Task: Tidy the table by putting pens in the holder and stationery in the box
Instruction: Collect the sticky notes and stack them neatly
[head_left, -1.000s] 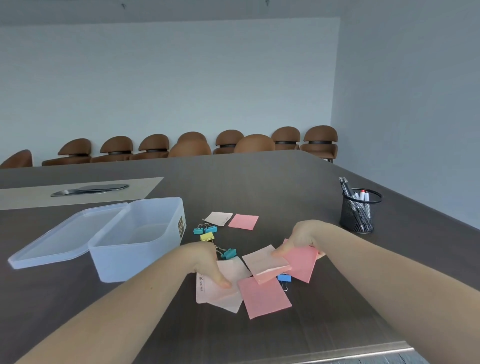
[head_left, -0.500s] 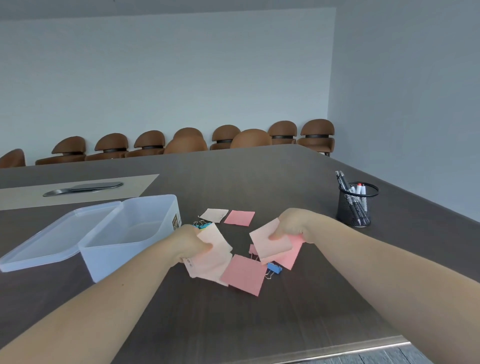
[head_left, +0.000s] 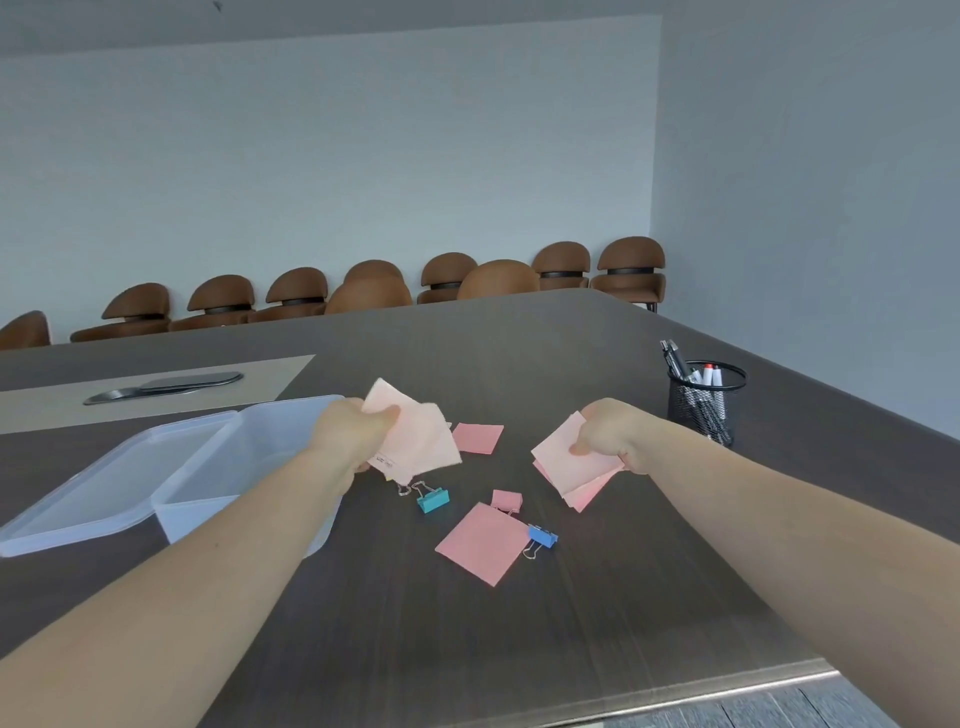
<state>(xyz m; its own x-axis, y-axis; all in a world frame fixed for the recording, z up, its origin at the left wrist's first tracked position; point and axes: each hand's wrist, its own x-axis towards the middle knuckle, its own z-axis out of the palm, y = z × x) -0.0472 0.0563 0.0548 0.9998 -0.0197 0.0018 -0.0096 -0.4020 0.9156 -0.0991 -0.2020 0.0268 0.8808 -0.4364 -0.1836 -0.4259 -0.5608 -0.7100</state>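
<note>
Pale pink paper notes (head_left: 415, 441), a loose fan of several sheets, pinched in the left hand (head_left: 348, 436) above the near right corner of the translucent box (head_left: 218, 467); fingers (head_left: 382, 415) clamped on one edge of the fan. Second stack of pink notes (head_left: 571, 470) gripped in the right hand (head_left: 613, 436), thumb on top, remaining fingers curled beneath and closed on the stack.

Handling, as judged: very light, limp, apt to slide apart or curl (no stiffness to speak of); best held by a broad pinch across one edge with sheets squared, then lowered flat into the box rather than dropped.

Remaining on the worktop (head_left: 571, 649): darker pink note (head_left: 485, 545) near centre, further pink note (head_left: 477, 437) beyond it, small pink clip (head_left: 506, 500), teal binder clip (head_left: 432, 500) and blue binder clip (head_left: 543, 536) touching or just beside the near note. Clips small, rigid, springy; best taken by the body, not the wire loops.

Box lid (head_left: 104, 493) lying open to the left of the box. Mesh pen holder (head_left: 704, 402) at far right, pens (head_left: 680, 364) already upright inside. Brown chairs (head_left: 631, 270) along the far wall.
</note>
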